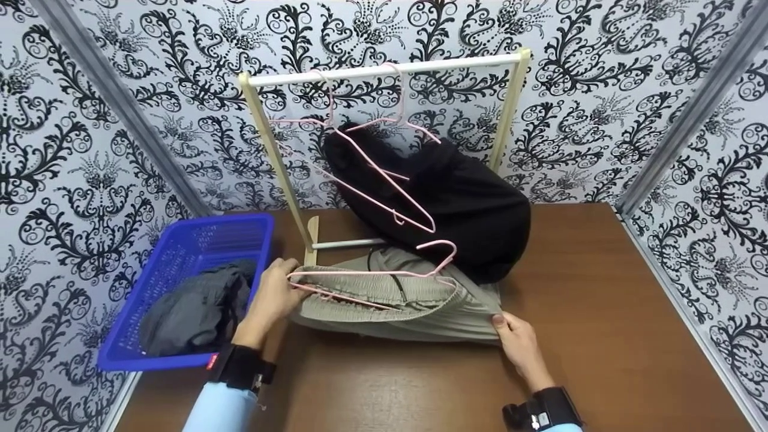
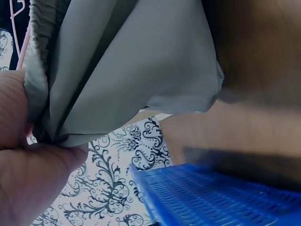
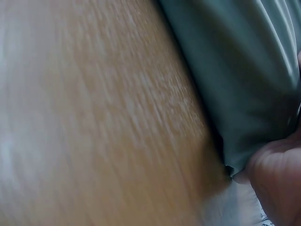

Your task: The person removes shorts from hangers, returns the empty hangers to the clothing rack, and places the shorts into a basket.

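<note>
Grey-beige pants (image 1: 468,321) with a gathered elastic waistband and a dark drawstring lie across the table in front of the rack. A pink hanger (image 1: 360,273) sits at their waist opening, its hook pointing up and right. My left hand (image 1: 276,297) pinches the left end of the waistband together with the hanger's end; in the left wrist view, thumb and fingers squeeze the bunched waistband (image 2: 37,94). On the other side, my right hand (image 1: 521,348) pinches the edge of the pants, and the right wrist view has the fabric (image 3: 240,84) stretched from those fingers.
Behind stands a small clothes rack (image 1: 384,72) with pink hangers, one of them bare (image 1: 390,174). A black garment (image 1: 468,204) hangs there, reaching down close behind the pants. A blue basket (image 1: 162,258) with a dark grey garment (image 1: 192,312) stands at left. Patterned walls enclose the table (image 1: 624,330).
</note>
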The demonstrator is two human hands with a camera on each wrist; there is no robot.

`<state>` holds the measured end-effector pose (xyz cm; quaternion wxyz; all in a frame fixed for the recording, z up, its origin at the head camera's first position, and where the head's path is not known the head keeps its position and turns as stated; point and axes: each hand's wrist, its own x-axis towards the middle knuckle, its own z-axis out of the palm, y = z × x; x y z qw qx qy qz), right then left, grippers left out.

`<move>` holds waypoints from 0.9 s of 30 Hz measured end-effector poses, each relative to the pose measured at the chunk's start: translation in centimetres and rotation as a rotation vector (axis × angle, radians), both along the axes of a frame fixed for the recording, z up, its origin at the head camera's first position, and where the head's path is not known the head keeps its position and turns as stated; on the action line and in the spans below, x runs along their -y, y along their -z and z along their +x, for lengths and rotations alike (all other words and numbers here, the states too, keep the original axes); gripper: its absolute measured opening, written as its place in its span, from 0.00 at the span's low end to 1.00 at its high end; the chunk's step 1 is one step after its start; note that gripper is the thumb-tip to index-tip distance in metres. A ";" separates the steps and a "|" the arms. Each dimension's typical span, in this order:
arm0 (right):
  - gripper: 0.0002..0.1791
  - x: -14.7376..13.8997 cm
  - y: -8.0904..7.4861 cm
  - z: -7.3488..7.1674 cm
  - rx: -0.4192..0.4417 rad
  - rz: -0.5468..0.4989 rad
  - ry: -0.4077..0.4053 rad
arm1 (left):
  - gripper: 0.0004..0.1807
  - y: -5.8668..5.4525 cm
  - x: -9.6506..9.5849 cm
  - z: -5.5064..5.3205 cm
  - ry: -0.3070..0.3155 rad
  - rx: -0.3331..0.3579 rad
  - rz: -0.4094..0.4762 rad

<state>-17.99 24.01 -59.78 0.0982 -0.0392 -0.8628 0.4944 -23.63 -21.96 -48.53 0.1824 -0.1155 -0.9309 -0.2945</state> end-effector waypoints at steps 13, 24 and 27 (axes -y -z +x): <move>0.18 0.6 -0.5 -0.1 -0.008 -0.030 0.044 | 0.07 0.0 -0.8 -0.7 -0.127 0.233 0.202; 0.22 1.5 -2.1 -0.5 -0.061 -0.089 0.049 | 0.13 0.9 -2.4 -1.4 -0.167 0.251 0.288; 0.24 1.7 -2.3 -0.6 -0.090 -0.123 0.046 | 0.17 1.2 -2.6 -1.5 -0.124 0.247 0.303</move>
